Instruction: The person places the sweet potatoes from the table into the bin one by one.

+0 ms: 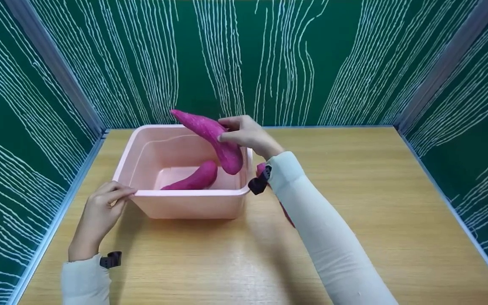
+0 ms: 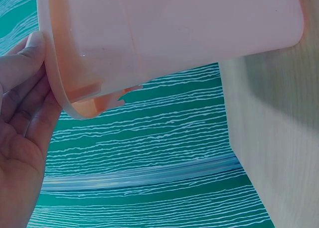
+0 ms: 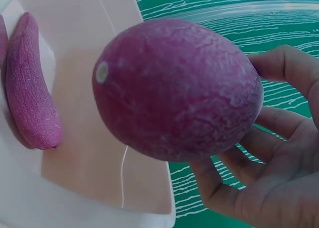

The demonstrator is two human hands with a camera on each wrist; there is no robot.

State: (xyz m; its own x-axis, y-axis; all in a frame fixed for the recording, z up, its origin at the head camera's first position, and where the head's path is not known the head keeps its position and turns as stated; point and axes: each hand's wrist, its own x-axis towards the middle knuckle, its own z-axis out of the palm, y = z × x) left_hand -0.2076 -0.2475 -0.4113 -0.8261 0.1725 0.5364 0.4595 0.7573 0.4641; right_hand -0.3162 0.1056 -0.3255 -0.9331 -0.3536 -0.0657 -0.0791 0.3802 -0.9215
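My right hand [image 1: 250,135] grips a magenta sweet potato [image 1: 203,127] by its thicker half, over the right side of a pink plastic basin [image 1: 189,205]. Its pointed end aims up and left. In the right wrist view, the blunt end of the held sweet potato [image 3: 179,93] faces the camera and shows a pale round spot. Inside the basin lies another sweet potato [image 1: 197,177]; a purple edge beside it is cut off in the right wrist view. My left hand [image 1: 102,212] pinches the basin's near left rim between thumb and fingers.
A further magenta object [image 1: 286,215] lies on the wooden table [image 1: 367,203] right of the basin, mostly hidden by my right forearm. Green walls [image 1: 341,51] with white wavy lines enclose the back and both sides, with metal posts [image 1: 443,59] at the corners.
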